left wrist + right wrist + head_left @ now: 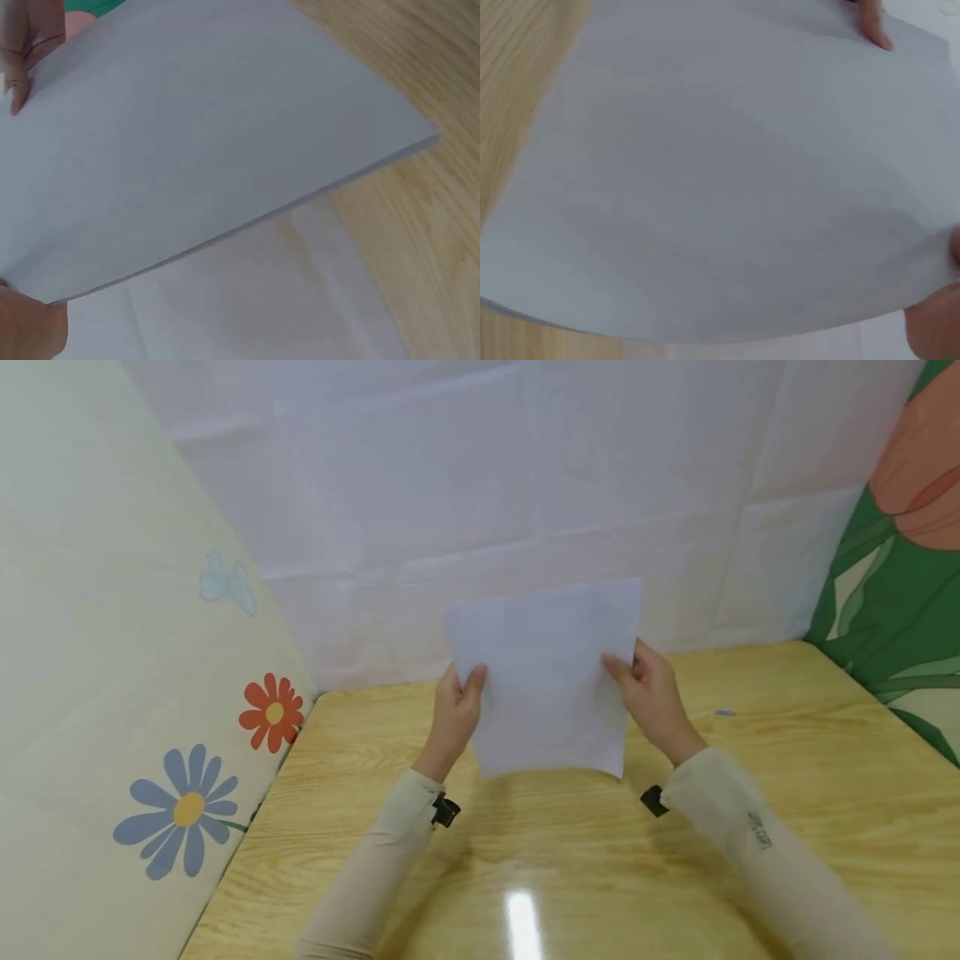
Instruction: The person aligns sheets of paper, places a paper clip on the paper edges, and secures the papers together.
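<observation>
A stack of white paper (551, 685) is held up above the table, blank on the side that faces me. Its thin layered edge shows in the left wrist view, where the stack (225, 135) slants across the picture. My left hand (456, 714) grips the left side, thumb on the front face. On the right side my right hand (654, 697) pinches the stack, its thumb also on the front and the other fingers mostly hidden behind. The sheets (705, 180) bow slightly along the lower edge in the right wrist view.
A wood-grain table (360, 760) lies below the hands. On it, to the right, is a small bluish object (724, 712), too small to identify. A white cloth backdrop (420, 485) hangs behind, with a flower-printed panel (90, 652) at left and a green floral panel (915, 610) at right.
</observation>
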`<state>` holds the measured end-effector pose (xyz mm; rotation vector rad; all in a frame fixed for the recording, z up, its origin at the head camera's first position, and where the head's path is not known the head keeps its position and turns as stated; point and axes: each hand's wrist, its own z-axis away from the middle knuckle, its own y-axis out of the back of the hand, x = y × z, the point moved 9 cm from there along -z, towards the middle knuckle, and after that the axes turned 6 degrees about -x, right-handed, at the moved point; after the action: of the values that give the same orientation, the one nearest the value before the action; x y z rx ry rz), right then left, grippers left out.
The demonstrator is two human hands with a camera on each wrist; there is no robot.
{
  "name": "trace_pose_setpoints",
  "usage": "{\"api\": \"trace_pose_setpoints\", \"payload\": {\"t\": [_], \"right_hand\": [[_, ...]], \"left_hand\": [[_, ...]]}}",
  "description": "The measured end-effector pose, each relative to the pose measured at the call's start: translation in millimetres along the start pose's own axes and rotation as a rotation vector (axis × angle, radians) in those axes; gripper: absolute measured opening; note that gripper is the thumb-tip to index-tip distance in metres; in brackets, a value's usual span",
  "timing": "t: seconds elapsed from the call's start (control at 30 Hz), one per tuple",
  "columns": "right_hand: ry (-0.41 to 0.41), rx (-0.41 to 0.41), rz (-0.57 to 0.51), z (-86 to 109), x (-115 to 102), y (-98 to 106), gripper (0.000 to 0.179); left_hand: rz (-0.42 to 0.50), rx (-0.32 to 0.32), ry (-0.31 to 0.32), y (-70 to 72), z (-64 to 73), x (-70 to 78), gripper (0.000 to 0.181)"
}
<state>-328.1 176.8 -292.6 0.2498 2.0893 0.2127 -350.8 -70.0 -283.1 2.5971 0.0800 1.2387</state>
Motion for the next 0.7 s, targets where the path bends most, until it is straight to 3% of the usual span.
{"api": "trace_pose_setpoints", "payload": {"t": [0.1, 0.27, 0.37, 0.5, 0.7], "right_hand": [[-0.099, -0.049, 0.001, -4.2, 3, 2, 0.042], [-0.345, -0.162, -0.064, 0.1, 28, -3, 0.053], [-0.436, -0.208, -0.099, 7.0, 46, -8, 0.054], [-0.461, -0.222, -0.119, 13.2, 63, -14, 0.049], [-0.534, -0.231, -0.157, 22.6, 81, -20, 0.05]], "left_hand": [[0.0, 0.004, 0.101, 3.4, -3.4, -2.9, 0.021], [0.058, -0.06, 0.428, -1.0, 1.1, -31.1, 0.031], [0.093, -0.12, 0.574, -7.7, 9.8, -51.7, 0.039], [0.135, -0.174, 0.644, -16.4, 19.9, -73.1, 0.043], [0.161, -0.188, 0.646, -22.4, 26.3, -87.9, 0.043]]}}
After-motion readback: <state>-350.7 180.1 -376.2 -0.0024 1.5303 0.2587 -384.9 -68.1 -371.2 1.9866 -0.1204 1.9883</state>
